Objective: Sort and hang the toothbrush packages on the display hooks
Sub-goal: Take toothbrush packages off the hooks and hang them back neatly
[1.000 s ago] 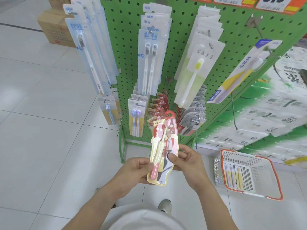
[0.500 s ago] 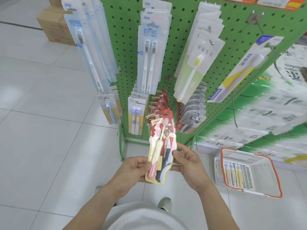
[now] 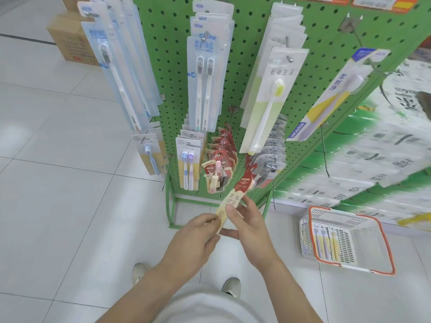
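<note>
This is a shop — a retail aisle. A green pegboard display stand [image 3: 254,26] stands on a white tiled floor [image 3: 58,183], its metal hooks carrying rows of identical packaged toothbrushes [image 3: 205,82], several deep on each hook. Price labels [image 3: 382,2] run along the top edge of the stand. To the right, shrink-wrapped bulk packs of paper goods [image 3: 373,155] are stacked in a wall — printed green and white. A white plastic shopping basket with an orange rim [image 3: 349,238] sits on the floor near the stand, and brown cardboard cartons [image 3: 67,40] stand on the floor at the upper left.
</note>
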### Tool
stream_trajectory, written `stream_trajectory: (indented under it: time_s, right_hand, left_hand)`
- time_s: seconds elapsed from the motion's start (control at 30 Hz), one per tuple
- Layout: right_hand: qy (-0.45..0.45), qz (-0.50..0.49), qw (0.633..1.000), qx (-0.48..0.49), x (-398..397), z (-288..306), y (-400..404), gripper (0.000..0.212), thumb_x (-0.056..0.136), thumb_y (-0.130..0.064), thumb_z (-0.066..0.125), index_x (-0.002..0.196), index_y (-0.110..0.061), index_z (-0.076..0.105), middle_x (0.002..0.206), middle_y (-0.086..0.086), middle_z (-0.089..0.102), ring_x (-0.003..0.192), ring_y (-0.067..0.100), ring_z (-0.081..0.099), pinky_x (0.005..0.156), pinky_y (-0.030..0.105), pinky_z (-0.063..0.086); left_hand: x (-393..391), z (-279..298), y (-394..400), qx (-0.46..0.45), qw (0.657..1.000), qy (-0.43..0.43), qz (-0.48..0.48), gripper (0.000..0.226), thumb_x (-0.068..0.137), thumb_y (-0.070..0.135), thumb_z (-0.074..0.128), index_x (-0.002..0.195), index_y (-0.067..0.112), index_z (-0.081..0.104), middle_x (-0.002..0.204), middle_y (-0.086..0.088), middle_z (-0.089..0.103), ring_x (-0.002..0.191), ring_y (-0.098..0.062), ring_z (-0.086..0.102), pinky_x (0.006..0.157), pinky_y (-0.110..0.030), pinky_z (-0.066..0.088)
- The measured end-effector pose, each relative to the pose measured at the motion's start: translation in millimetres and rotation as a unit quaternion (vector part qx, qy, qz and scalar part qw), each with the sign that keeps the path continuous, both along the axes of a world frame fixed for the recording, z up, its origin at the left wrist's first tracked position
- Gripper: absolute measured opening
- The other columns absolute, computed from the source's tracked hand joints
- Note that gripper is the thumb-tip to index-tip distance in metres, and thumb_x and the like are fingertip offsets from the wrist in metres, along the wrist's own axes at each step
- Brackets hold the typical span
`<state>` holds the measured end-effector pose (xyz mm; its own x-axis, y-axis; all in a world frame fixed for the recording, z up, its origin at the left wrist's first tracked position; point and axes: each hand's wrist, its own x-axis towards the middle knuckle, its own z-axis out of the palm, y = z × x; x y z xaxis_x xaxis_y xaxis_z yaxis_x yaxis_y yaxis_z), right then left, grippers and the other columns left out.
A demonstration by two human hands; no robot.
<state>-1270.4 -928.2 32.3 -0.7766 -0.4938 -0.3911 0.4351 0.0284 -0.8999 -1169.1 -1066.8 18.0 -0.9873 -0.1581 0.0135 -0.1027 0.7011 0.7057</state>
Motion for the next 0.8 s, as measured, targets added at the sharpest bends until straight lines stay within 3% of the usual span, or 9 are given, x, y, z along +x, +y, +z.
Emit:
stream_trajectory:
  time_s: [0.1, 0.17, 0.23, 0.27, 0.33, 0.43, 0.57, 0.7, 0.8]
  right_hand:
    - [0.002, -0.023, 1.0, -0.013, -2.3, 2.4, 0.5, 0.03, 0.101, -0.008, 0.056, 0.131, -0.015, 0.057, 0.119, 0.011, 0.072, 0.101, 0.031, 0.072, 0.079, 0.049, 0.061]
    - [-0.022, -0.015, 0.999, -0.032, -5.2, 2.4, 5.6, 0.028, 0.103, -0.001, 0.049, 0.126, -0.013, 0.06, 0.117, 0.011, 0.074, 0.099, 0.031, 0.072, 0.075, 0.045, 0.06]
    - [-0.039, 0.018, 0.998, -0.05, -8.5, 3.7, 11.2, 0.026, 0.1, -0.004, 0.054, 0.125, -0.009, 0.061, 0.119, 0.014, 0.073, 0.099, 0.032, 0.072, 0.073, 0.042, 0.059]
    - [-0.046, 0.041, 0.996, -0.062, -9.9, 3.5, 13.5, 0.029, 0.097, -0.008, 0.057, 0.125, -0.007, 0.061, 0.119, 0.016, 0.072, 0.099, 0.033, 0.072, 0.073, 0.043, 0.059]
    - [-0.062, 0.095, 0.991, -0.073, -11.4, 2.8, 16.9, 0.035, 0.09, -0.013, 0.06, 0.124, -0.004, 0.06, 0.116, 0.018, 0.073, 0.099, 0.034, 0.072, 0.075, 0.044, 0.06]
    - [-0.07, 0.145, 0.984, -0.071, -11.8, 0.7, 17.4, 0.037, 0.091, -0.014, 0.061, 0.126, -0.002, 0.059, 0.116, 0.02, 0.072, 0.102, 0.036, 0.071, 0.08, 0.048, 0.06]
    - [-0.035, 0.172, 0.984, 0.014, -15.3, 6.1, 15.2, 0.036, 0.09, -0.02, 0.065, 0.123, -0.007, 0.062, 0.113, 0.013, 0.075, 0.104, 0.033, 0.072, 0.08, 0.048, 0.06]
    - [0.109, 0.172, 0.972, 0.118, -25.5, 10.2, 15.5, 0.02, 0.091, -0.019, 0.075, 0.11, -0.019, 0.069, 0.1, -0.003, 0.075, 0.098, 0.02, 0.07, 0.078, 0.047, 0.063]
    - [0.099, 0.092, 0.988, 0.067, -32.7, 15.4, 12.4, 0.019, 0.092, -0.007, 0.072, 0.11, -0.01, 0.067, 0.094, 0.005, 0.071, 0.089, 0.025, 0.071, 0.07, 0.041, 0.063]
  left_hand:
    - [-2.0, 1.3, 0.6, -0.04, 0.999, 0.013, -0.016, 0.039, 0.09, 0.043, 0.06, 0.121, 0.022, 0.069, 0.145, 0.006, 0.051, 0.128, -0.017, 0.053, 0.102, -0.035, 0.049]
    - [-1.4, 6.8, 2.4, 0.041, 0.999, -0.001, 0.016, 0.051, 0.088, 0.058, 0.055, 0.126, 0.026, 0.067, 0.15, 0.012, 0.043, 0.135, -0.004, 0.042, 0.108, -0.025, 0.041]
    - [-2.2, 10.2, 2.9, 0.135, 0.986, 0.011, 0.092, 0.052, 0.091, 0.049, 0.065, 0.138, 0.03, 0.054, 0.147, 0.016, 0.038, 0.133, 0.01, 0.037, 0.101, -0.007, 0.037]
    - [-3.5, 11.3, 1.1, 0.176, 0.975, 0.01, 0.136, 0.058, 0.091, 0.043, 0.069, 0.142, 0.03, 0.046, 0.144, 0.017, 0.038, 0.13, 0.01, 0.039, 0.097, -0.007, 0.04]
    - [-7.0, 15.9, -6.1, 0.287, 0.939, -0.032, 0.189, 0.069, 0.086, 0.038, 0.074, 0.146, 0.028, 0.04, 0.14, 0.016, 0.049, 0.125, 0.003, 0.051, 0.095, -0.022, 0.051]
    - [-11.6, 22.6, -17.0, 0.402, 0.896, -0.071, 0.175, 0.036, 0.092, 0.017, 0.07, 0.127, 0.014, 0.061, 0.115, 0.002, 0.075, 0.1, -0.018, 0.073, 0.075, -0.028, 0.06]
    - [-7.3, 29.0, -9.1, 0.418, 0.886, -0.087, 0.181, 0.02, 0.096, 0.009, 0.065, 0.116, 0.008, 0.064, 0.098, -0.004, 0.079, 0.086, -0.024, 0.077, 0.068, -0.036, 0.062]
    - [-8.4, 31.8, -12.2, 0.426, 0.879, -0.093, 0.194, 0.019, 0.097, 0.008, 0.063, 0.115, 0.009, 0.063, 0.094, -0.008, 0.079, 0.085, -0.028, 0.077, 0.072, -0.046, 0.062]
    - [-10.6, 36.6, -17.2, 0.414, 0.886, -0.103, 0.18, 0.019, 0.097, 0.009, 0.063, 0.115, 0.012, 0.065, 0.094, -0.006, 0.079, 0.086, -0.025, 0.077, 0.075, -0.046, 0.061]
